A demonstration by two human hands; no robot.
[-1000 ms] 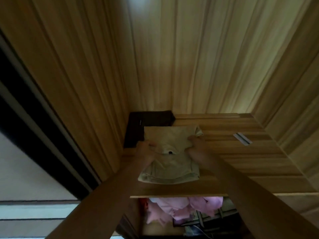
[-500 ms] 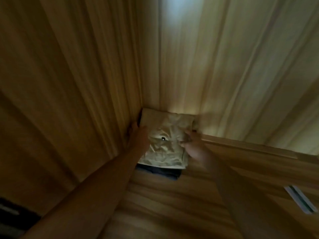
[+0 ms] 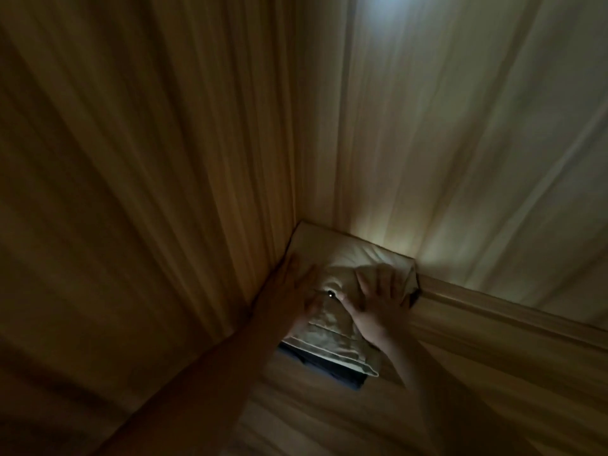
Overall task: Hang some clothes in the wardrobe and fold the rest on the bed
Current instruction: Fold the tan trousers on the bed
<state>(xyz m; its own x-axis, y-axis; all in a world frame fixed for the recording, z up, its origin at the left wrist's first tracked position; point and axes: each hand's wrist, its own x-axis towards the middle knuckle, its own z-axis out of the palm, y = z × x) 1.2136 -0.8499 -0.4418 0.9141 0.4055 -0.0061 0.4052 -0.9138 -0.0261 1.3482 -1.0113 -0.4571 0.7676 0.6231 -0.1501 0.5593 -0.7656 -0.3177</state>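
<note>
A folded beige garment (image 3: 332, 334) with a dark metal button lies in the back left corner of a wooden wardrobe shelf (image 3: 316, 419). It sits on top of a folded dark garment (image 3: 329, 370), whose front edge shows beneath it. My left hand (image 3: 292, 291) rests flat on the beige garment's left side, against the wardrobe's side wall. My right hand (image 3: 378, 301) presses on its right side with fingers spread and straight. The scene is dim and a little blurred.
The wardrobe's wooden side wall (image 3: 148, 192) rises on the left and the back wall (image 3: 460, 143) on the right, meeting just behind the clothes. A wooden ledge (image 3: 510, 327) runs along the back wall's foot.
The beige garment went from the shelf's front onto the dark garment in the back corner. Both hands changed from holding its sides to lying flat on top. The view swung further into the wardrobe.
</note>
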